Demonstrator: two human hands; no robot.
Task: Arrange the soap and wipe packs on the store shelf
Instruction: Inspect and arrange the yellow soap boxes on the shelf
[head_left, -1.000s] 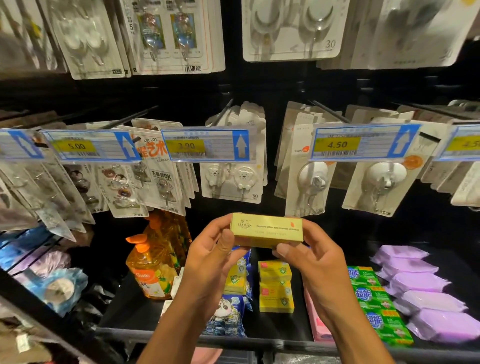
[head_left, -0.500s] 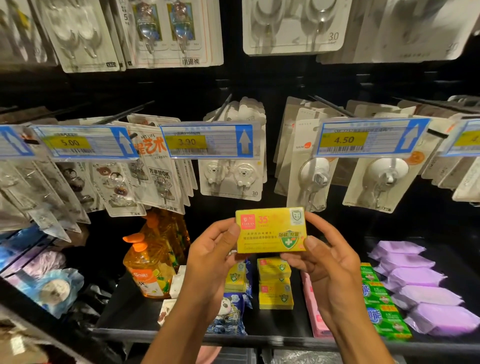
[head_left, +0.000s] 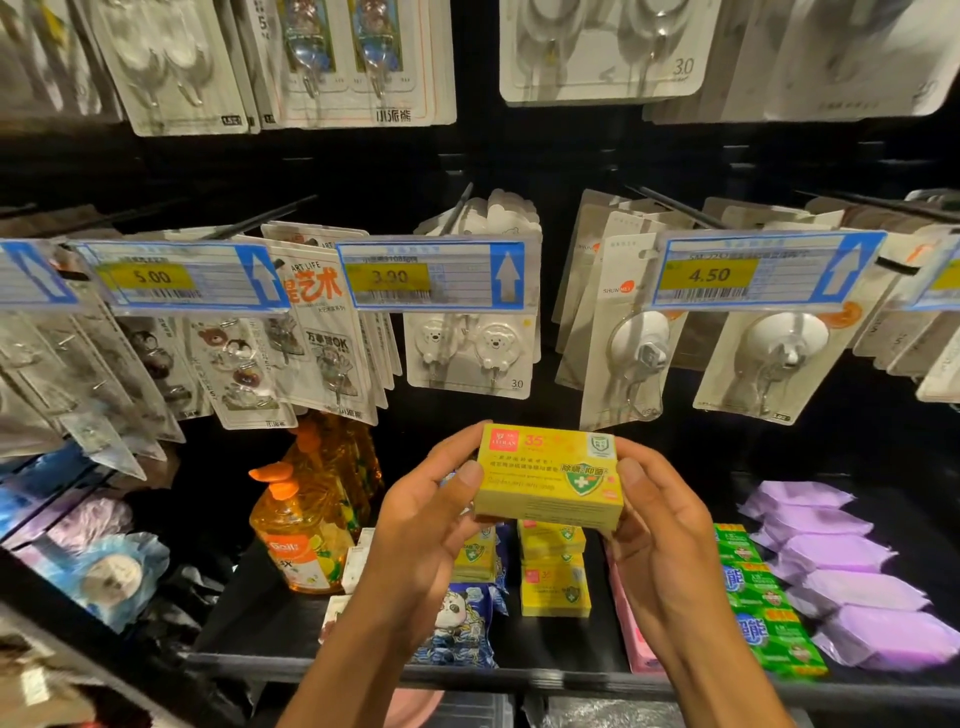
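Both hands grip the soap box (head_left: 550, 475) by its short ends, L hand (head_left: 415, 519) on left end, R hand (head_left: 670, 545) on right, held in air above shelf (head_left: 561, 678). Long axis runs left-right, printed face tipped up twd camera. Matching yellow row (head_left: 555, 592) sits just below and beyond box, about equally near both hands; prob. the drop spot.

On the black shelf (head_left: 571, 680) lie yellow soap boxes (head_left: 555, 592), green packs (head_left: 769, 623) and purple wipe packs (head_left: 852, 597).
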